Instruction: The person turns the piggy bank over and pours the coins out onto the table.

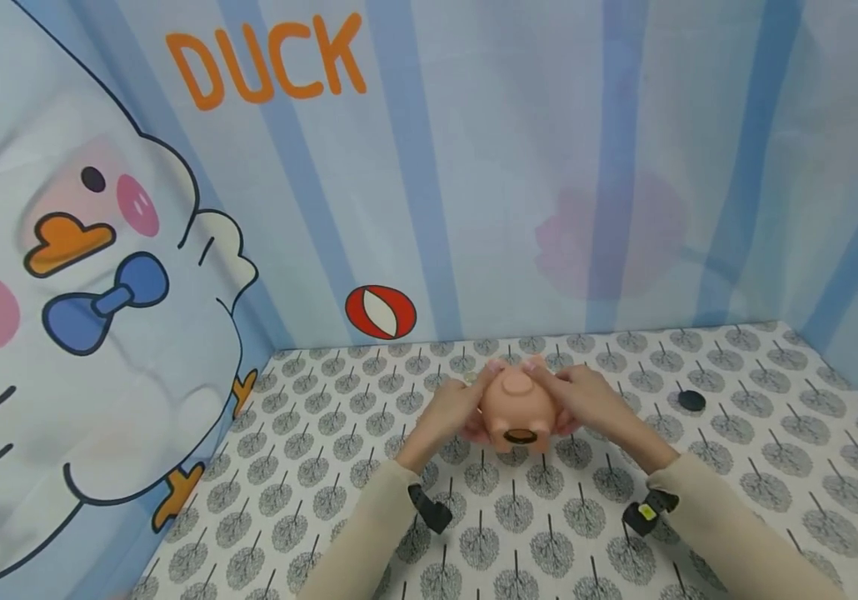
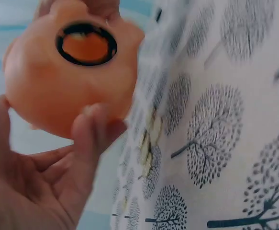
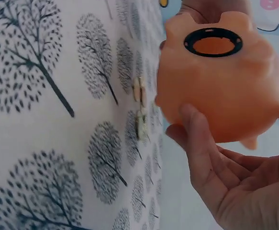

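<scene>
We hold an orange piggy bank [image 1: 516, 404] between both hands above the middle of the table [image 1: 774, 467], which wears a cloth printed with grey trees. Our left hand [image 1: 453, 410] cups its side at nine o'clock, fingers curled round the body; in the left wrist view the thumb [image 2: 92, 139] lies against the rounded belly. Our right hand [image 1: 586, 400] grips the opposite side at three o'clock, and in the right wrist view the thumb [image 3: 199, 143] presses on the bank's lower curve.

The bank is turned so that its black-ringed round opening [image 1: 522, 436] faces us at six o'clock; through the ring we see only orange inside. A few small pale coins [image 3: 139, 112] lie on the cloth just beside the bank in the wrist views.

A black round cap [image 1: 691, 400] lies on the cloth at three o'clock from the bank, well apart from our right hand. Behind the table, at twelve o'clock, hangs a striped blue backdrop with a cartoon duck [image 1: 62, 292] and the word DUCK [image 1: 267, 58].
</scene>
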### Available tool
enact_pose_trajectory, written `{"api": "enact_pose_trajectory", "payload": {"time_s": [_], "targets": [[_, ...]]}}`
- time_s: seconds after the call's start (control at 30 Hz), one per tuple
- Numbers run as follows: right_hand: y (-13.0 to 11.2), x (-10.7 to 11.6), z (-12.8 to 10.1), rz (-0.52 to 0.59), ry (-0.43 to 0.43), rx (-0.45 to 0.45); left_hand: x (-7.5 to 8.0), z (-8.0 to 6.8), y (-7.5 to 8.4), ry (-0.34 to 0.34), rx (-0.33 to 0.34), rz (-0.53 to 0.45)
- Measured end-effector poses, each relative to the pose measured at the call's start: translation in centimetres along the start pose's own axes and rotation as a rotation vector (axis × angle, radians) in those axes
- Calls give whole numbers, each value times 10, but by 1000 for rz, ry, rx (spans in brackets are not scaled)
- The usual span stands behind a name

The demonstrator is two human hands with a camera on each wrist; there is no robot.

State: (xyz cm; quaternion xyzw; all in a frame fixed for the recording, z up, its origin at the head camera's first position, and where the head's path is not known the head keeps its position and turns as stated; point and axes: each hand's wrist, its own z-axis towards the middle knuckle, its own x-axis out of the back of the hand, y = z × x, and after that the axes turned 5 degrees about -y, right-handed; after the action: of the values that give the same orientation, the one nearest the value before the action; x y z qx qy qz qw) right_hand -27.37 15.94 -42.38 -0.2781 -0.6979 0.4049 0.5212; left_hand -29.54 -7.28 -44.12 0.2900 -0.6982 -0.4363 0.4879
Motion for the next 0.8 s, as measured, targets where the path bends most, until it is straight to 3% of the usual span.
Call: {"api": "enact_pose_trajectory", "payload": {"time_s": [0.17,0.33,0.47,0.63,0.8], "targets": [[-2,-1,-4,-2,-1,-11,-2,-3,4,39,9,39],[2,2,-3,-16,-15,3,0,-6,7,-32,-7,48],[12,5,-5,-46,-11,137,5,-8,-1,-62,-116,64],[22,4,-8,-10,-16,341,6,-11,-10,-53,-267,-6],[20,-1,-8,-3,1,396,3,-14,-10,-34,-338,-6]]}}
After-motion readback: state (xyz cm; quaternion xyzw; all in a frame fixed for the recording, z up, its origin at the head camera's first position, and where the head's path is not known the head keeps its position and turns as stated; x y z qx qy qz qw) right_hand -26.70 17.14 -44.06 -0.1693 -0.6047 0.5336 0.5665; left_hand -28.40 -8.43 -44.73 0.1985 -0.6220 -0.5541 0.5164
